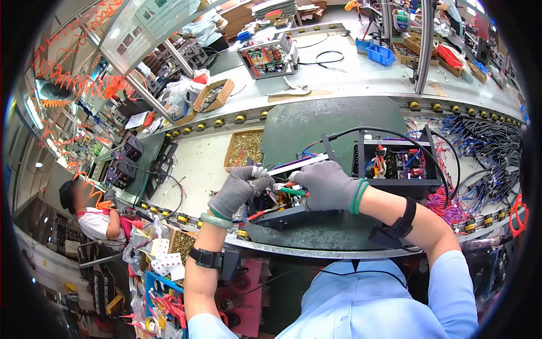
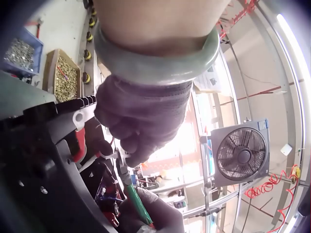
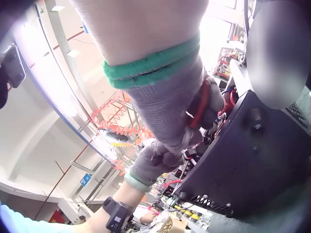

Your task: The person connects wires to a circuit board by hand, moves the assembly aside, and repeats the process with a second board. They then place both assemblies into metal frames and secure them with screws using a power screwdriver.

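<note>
My gloved right hand [image 1: 330,186] grips pliers [image 1: 292,192] with a green and a red handle. In the left wrist view, the metal head of the pliers [image 2: 123,171] points up to the curled fingertips of my gloved left hand [image 1: 234,192]. Those fingers pinch a cable end beside the pliers' head, and its tip is mostly hidden. Both hands work over an open black metal case [image 1: 282,217] with wiring inside. A ring terminal [image 2: 78,118] with a red sleeve stands at the case's edge in the left wrist view.
A second open case [image 1: 395,164] with a black cable stands to the right. Beyond it lies a heap of cables [image 1: 480,147]. A cardboard box of small brass-coloured parts [image 1: 246,148] is behind my left hand. Another person [image 1: 96,220] is at far left.
</note>
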`<state>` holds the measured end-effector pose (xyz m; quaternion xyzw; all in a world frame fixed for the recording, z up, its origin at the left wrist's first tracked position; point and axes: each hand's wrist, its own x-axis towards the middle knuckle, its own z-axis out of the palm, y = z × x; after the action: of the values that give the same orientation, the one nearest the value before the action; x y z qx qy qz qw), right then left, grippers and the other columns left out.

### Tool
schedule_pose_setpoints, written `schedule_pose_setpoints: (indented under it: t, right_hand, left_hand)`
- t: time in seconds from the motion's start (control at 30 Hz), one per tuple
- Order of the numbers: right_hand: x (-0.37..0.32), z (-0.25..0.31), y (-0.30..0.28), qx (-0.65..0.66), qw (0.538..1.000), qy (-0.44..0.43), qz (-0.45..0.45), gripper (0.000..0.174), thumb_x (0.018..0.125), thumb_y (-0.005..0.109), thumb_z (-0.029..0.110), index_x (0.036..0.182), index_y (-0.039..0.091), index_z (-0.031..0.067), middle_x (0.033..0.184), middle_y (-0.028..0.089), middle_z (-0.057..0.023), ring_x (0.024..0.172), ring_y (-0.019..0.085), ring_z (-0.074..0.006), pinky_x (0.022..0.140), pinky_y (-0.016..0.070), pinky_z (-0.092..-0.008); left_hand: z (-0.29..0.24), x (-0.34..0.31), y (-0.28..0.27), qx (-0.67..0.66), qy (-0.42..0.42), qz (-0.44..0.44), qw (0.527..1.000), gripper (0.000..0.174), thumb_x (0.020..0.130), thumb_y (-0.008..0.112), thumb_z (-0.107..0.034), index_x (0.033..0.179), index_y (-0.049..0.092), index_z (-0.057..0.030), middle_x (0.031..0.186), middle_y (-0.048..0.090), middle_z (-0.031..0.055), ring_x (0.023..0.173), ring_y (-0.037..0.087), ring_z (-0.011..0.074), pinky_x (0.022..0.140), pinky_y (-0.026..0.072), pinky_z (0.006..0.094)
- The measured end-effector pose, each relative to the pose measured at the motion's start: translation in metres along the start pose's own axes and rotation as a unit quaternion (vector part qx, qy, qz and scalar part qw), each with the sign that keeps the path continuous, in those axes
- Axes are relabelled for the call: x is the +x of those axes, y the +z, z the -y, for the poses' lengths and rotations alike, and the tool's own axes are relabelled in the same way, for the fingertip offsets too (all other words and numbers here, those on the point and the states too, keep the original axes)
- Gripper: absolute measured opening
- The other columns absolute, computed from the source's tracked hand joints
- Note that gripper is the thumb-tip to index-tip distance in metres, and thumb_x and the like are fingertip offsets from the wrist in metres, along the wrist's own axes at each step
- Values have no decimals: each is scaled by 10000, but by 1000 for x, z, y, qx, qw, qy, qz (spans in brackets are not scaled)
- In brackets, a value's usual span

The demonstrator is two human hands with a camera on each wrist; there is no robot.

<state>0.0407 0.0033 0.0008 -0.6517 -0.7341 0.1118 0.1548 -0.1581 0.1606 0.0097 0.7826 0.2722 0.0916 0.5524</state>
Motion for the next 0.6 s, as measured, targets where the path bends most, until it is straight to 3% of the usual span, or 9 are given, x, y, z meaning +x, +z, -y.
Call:
schedule_pose_setpoints:
  t: [0.1, 0.23, 0.33, 0.37, 0.43, 0.47, 0.53, 0.57, 0.6]
  right_hand:
    - [-6, 7, 4, -71, 997, 5, 25, 333, 751, 682, 172, 1064, 686, 60, 790, 684, -127, 797, 709, -336, 701, 564, -452]
    - [-76, 6, -19, 107, 988, -100, 48, 325, 749, 695, 197, 1069, 673, 148, 865, 670, -110, 824, 691, -335, 695, 539, -466]
    - [-139, -25, -3, 190, 965, -34, 179, 492, 728, 713, 243, 1203, 670, 124, 947, 689, -179, 903, 675, -379, 797, 539, -450]
    - [-160, -35, 12, 117, 965, 62, 226, 505, 742, 716, 279, 1223, 668, 132, 987, 694, -187, 929, 675, -373, 826, 532, -458]
    - [-196, -52, 49, -51, 963, 204, 170, 607, 683, 778, 351, 1226, 653, 109, 1086, 664, -173, 1022, 639, -368, 899, 518, -474]
    - [-210, -62, 66, -52, 964, 194, 174, 607, 683, 778, 351, 1226, 653, 109, 1086, 664, -173, 1022, 639, -368, 899, 518, -474]
    - [-232, -81, 97, -83, 962, 255, -56, 675, 660, 792, 375, 1240, 622, 74, 1141, 614, -170, 1103, 574, -385, 1004, 446, -535]
    - [-237, -91, 107, -80, 962, 241, -98, 678, 669, 774, 347, 1238, 597, 24, 1186, 584, -177, 1148, 533, -400, 1094, 346, -589]
    - [-239, -93, 109, -80, 963, 240, -96, 678, 669, 774, 347, 1238, 597, 24, 1186, 584, -177, 1148, 533, -400, 1094, 346, -589]
  left_hand:
    - [8, -6, 3, -32, 18, -26, 999, 166, 968, 692, -168, 947, 754, -15, 737, 630, -44, 651, 511, 31, 599, 413, 222]
    - [23, -36, -20, -147, 25, -195, 969, 169, 968, 694, -194, 965, 740, -31, 702, 601, -64, 590, 464, 14, 544, 359, 200]
    - [72, -70, -54, -181, -71, -311, 930, 159, 929, 743, -242, 865, 708, -101, 651, 557, -72, 494, 412, 9, 438, 282, 197]
    - [102, -81, -64, -209, -120, -341, 908, 167, 917, 751, -242, 842, 689, -106, 644, 552, -63, 478, 412, 16, 417, 271, 203]
    - [161, -95, -78, -260, -202, -394, 858, 180, 902, 757, -237, 812, 658, -115, 635, 543, -45, 446, 405, 34, 383, 259, 212]
    - [186, -98, -83, -282, -234, -419, 831, 182, 897, 754, -231, 805, 645, -119, 633, 540, -35, 430, 399, 44, 370, 258, 215]
    - [220, -102, -89, -309, -238, -427, 816, 127, 939, 689, -216, 913, 662, -94, 687, 590, -9, 459, 449, 70, 378, 342, 220]
    - [255, -96, -100, -353, -238, -434, 794, 155, 957, 666, -229, 994, 654, -78, 721, 601, 12, 493, 508, 103, 387, 378, 240]
    - [253, -90, -103, -397, -236, -438, 771, 205, 975, 644, -242, 1074, 645, -63, 755, 611, 34, 528, 567, 135, 397, 414, 260]
